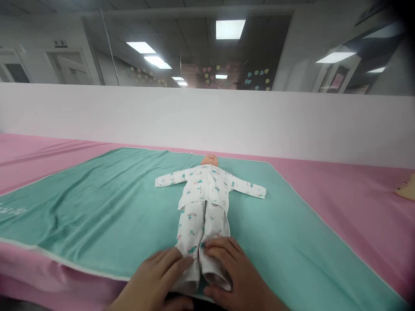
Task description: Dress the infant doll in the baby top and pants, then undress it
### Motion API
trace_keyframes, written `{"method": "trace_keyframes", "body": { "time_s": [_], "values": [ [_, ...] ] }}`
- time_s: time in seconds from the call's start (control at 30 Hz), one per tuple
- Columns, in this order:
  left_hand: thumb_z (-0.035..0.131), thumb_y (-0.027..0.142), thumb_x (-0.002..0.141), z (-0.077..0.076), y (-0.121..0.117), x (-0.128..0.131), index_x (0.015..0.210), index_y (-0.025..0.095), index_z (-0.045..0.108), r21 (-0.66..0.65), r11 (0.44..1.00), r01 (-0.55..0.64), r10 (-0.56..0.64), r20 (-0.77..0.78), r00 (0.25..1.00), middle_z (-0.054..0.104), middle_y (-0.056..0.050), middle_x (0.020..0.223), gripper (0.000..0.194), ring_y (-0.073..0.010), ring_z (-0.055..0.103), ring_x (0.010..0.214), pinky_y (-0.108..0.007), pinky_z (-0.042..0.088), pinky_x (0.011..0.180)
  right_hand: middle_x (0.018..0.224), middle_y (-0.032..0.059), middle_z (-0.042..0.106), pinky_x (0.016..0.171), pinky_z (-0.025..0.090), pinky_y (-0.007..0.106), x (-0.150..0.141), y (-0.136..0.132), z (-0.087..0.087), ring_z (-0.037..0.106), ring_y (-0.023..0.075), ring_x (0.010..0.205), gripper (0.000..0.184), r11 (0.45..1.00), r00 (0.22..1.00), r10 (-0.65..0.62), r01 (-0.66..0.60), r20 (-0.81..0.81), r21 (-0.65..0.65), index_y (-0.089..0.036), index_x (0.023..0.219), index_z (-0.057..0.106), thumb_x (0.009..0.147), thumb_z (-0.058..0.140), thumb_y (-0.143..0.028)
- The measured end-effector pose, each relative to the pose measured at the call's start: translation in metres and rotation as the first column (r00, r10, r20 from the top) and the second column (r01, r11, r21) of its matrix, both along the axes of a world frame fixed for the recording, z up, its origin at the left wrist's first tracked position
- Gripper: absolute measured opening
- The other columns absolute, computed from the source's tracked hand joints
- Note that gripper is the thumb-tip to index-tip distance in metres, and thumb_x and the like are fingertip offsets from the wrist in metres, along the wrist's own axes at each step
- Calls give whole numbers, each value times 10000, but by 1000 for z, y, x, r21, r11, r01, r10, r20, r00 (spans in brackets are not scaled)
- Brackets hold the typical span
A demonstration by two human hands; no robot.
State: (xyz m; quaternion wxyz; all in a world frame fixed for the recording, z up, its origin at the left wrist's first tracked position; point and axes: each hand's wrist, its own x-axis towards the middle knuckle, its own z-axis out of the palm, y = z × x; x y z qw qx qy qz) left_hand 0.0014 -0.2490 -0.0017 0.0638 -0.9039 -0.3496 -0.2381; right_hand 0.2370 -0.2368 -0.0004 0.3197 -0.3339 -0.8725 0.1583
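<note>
A baby doll (209, 160) lies on its back, head away from me, in a white printed long-sleeved top (201, 185) with both sleeves spread out sideways. White patterned trousers (191, 220) cover its legs, and the cuffs point toward me. My left hand (158, 276) is closed on the lower end of the left trouser leg, fingers over the cloth and thumb below. On the other leg, my right hand (233, 270) has its fingers bent over the fabric, its thumb near the open cuff. The doll's feet and hands cannot be seen.
A green blanket (106, 216) with wrinkles on its left side lies under the doll, over a pink cover (324, 185). Behind stands a low white wall (162, 116) below glass panes. A beige object (407, 188) is partly visible at the right edge.
</note>
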Motion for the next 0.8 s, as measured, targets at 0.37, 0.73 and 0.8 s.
{"method": "trace_keyframes", "body": {
  "time_s": [0.37,0.73,0.8],
  "values": [
    [517,115,812,5,-9,17,940,200,574,213,974,-82,76,35,996,515,-21,763,164,-168,431,693,-302,354,608,923,14,613,783,422,314,-23,-33,10,525,160,867,162,940,961,-276,275,-22,204,-235,938,597,859,489,-144],
    [455,96,847,18,-27,12,987,166,552,251,968,-11,1,40,999,543,-31,789,185,-175,444,723,-318,363,632,780,30,492,621,369,264,-27,-60,11,449,140,735,162,869,929,-369,354,-23,346,-210,876,600,856,463,-126],
    [447,97,847,12,-31,12,979,165,549,241,970,2,-7,21,1000,548,-31,790,180,-179,451,720,-324,369,630,782,28,496,625,378,264,-30,-62,1,456,139,734,171,876,932,-363,351,-27,332,-206,878,591,860,447,-114]
  ]
}}
